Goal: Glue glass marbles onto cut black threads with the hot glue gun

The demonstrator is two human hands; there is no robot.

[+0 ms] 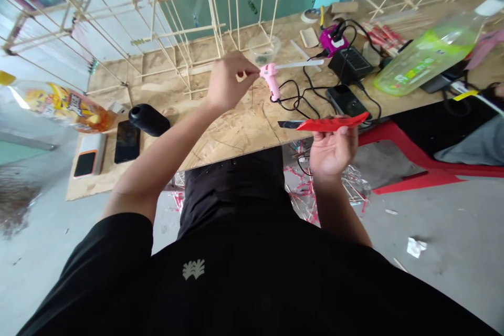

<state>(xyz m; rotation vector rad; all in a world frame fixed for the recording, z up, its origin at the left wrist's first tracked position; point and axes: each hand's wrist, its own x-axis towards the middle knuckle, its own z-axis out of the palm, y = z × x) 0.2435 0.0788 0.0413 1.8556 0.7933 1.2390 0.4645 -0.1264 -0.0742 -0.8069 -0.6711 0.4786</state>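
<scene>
My left hand [226,81] is raised over the wooden board [236,126], fingers pinched together at the nozzle end of a pink glue gun [271,80]. A white glue stick pokes out of the gun's back. What the fingertips pinch is too small to make out. My right hand [333,149] is held below the board's near edge, gripping a red utility knife [331,124] that points left with its dark blade out.
A frame of thin wooden sticks [185,16] stands at the back of the board. Black cables, a phone [346,101], a purple plug block [333,39], a green bottle [429,58], a black cylinder [148,119] and another phone [126,140] lie around. A red plastic chair [413,155] stands right.
</scene>
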